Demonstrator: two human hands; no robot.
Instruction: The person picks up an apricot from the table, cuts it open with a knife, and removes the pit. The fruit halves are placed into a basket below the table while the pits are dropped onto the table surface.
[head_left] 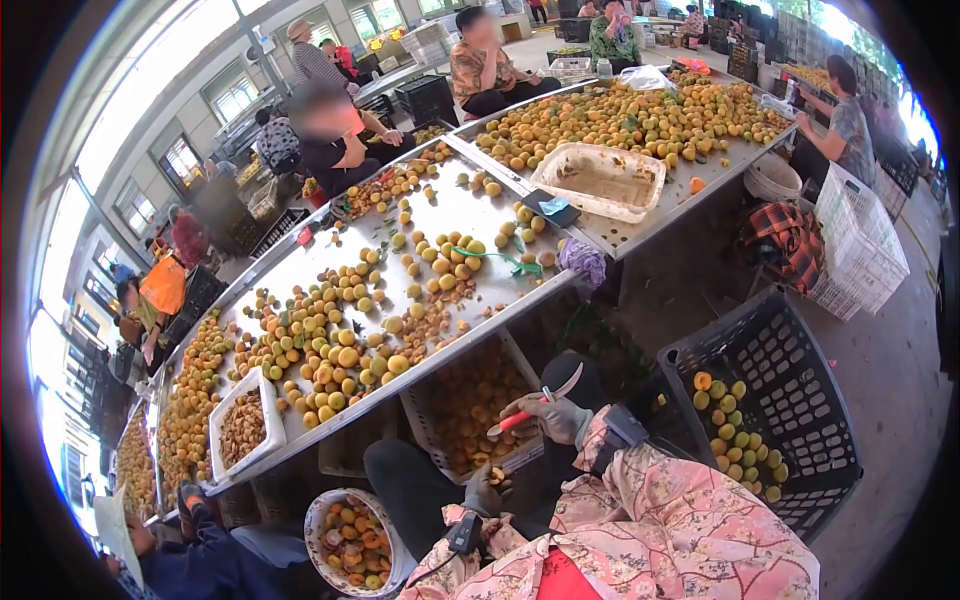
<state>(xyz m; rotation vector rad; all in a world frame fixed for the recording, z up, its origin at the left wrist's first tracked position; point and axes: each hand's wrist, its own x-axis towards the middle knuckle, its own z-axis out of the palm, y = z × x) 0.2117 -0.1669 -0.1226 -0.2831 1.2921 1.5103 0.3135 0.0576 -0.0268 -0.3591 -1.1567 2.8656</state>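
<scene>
My right hand [562, 418], in a grey glove, is closed round a red-handled tool [518, 420] with a curved metal blade pointing up. Lower and to the left, my gloved left hand [486, 490] holds a piece of orange fruit [498, 476] in its fingers. Both hands are over my lap, apart from each other. Just beyond them, partly under the table edge, is a white crate [425, 432] of orange fruit pieces. A round white basket [318, 540] with halved fruit stands beside my left knee.
A long metal table [480, 330] with many yellow-green fruits runs across the front. It bears a whitish tray [600, 207] and a tray of brown pits [275, 425]. A black crate [815, 420] with fruit stands at my right. A person in a hat [118, 530] sits at left; others sit beyond.
</scene>
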